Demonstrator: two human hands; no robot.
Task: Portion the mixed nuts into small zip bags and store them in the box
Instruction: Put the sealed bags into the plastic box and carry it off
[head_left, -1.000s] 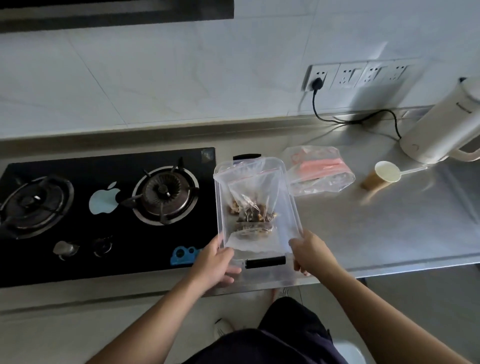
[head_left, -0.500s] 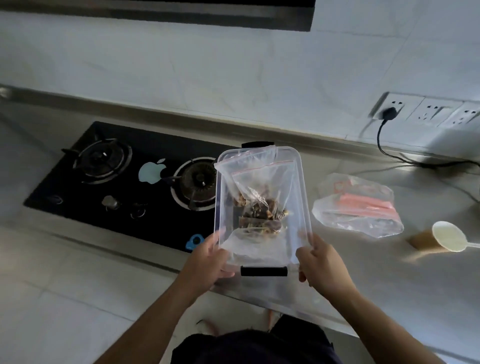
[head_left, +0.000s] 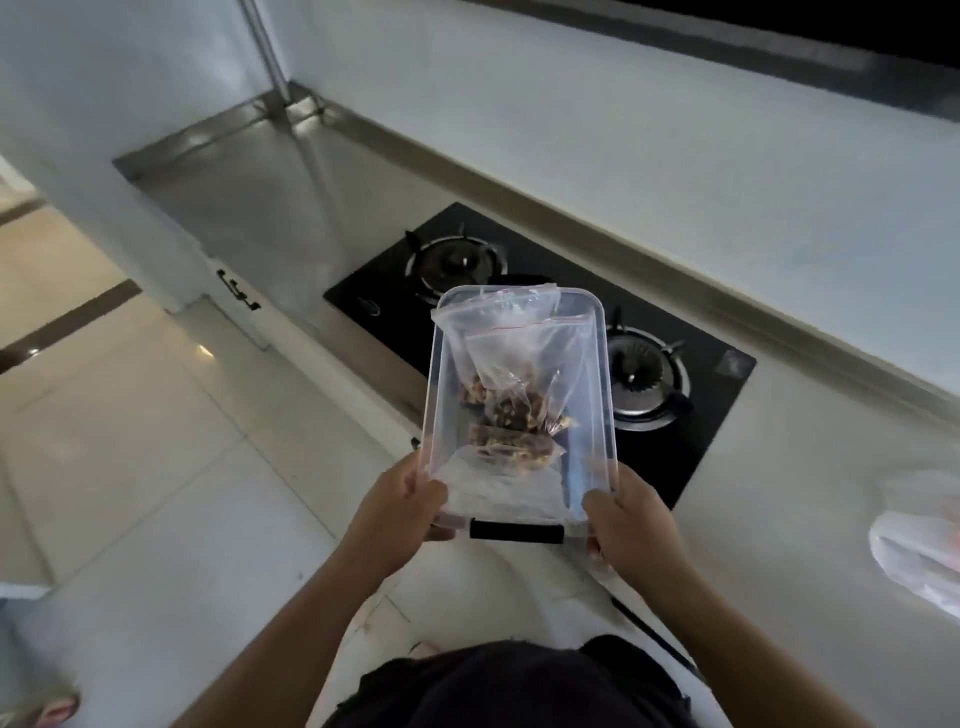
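A clear plastic box (head_left: 602, 374) with a black handle clip (head_left: 515, 532) on its near end is held in the air in front of me, over the counter's front edge. Inside lie small zip bags of mixed nuts (head_left: 511, 410) with red seal lines. My left hand (head_left: 400, 512) grips the box's near left corner, thumb over the rim. My right hand (head_left: 631, 525) grips the near right corner the same way.
A black two-burner gas hob (head_left: 691, 441) sits in the steel counter (head_left: 270, 208) behind the box. A plastic bag holding spare zip bags (head_left: 919, 551) lies at the right edge. White floor tiles spread to the left; a cabinet handle (head_left: 238, 291) shows below the counter.
Both hands have lifted the box off the counter and carried it toward me. My view has swung left, so the kettle, cup and sockets are out of sight.
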